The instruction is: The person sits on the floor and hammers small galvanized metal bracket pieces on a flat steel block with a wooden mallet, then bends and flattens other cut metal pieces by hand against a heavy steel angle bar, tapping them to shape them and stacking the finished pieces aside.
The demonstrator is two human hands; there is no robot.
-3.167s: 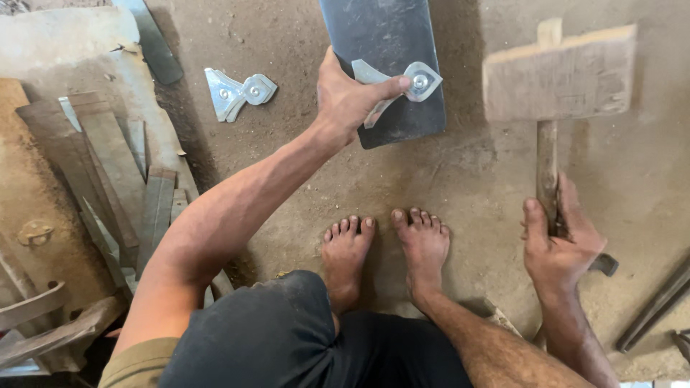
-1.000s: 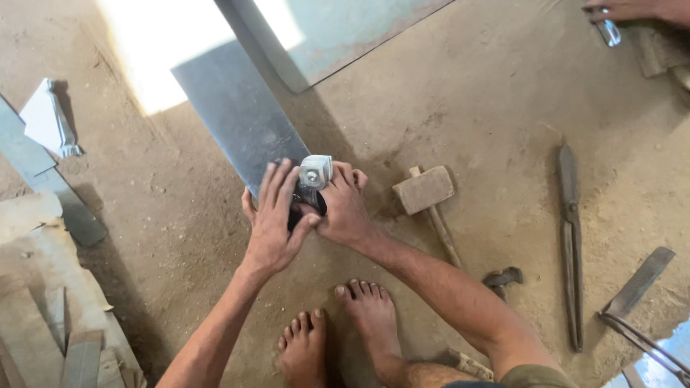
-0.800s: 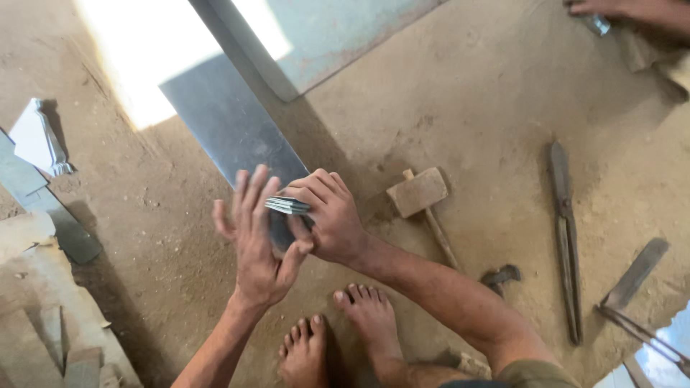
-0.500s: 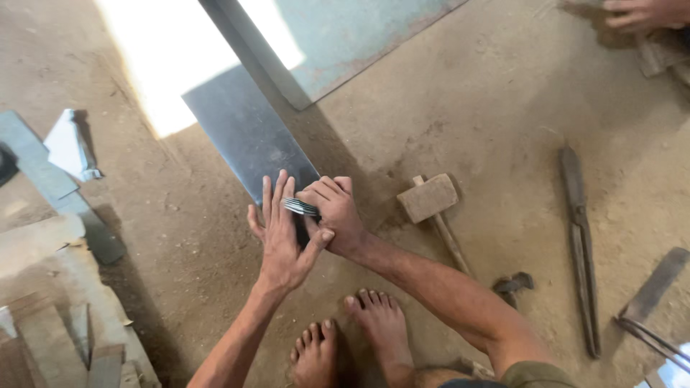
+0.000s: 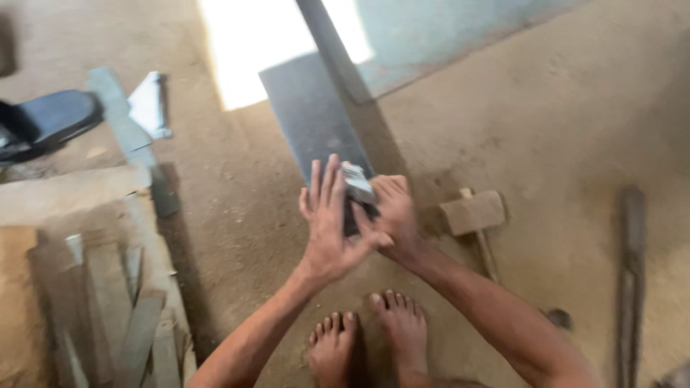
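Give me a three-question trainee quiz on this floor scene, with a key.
1. True or false: the left hand is clenched in a fist.
2. What lies just right of the right hand? A) wooden mallet B) bucket C) broom
3. Fill in: both hands meet around a small shiny ____ piece at the near end of the grey sheet.

Key: 1 false, its fingers are spread flat; 2 A, the wooden mallet; 3 metal.

A dusty earthen floor [image 5: 560, 129] with a bright patch of sunlight [image 5: 266, 43] and stacked wooden planks [image 5: 93, 287] at left.
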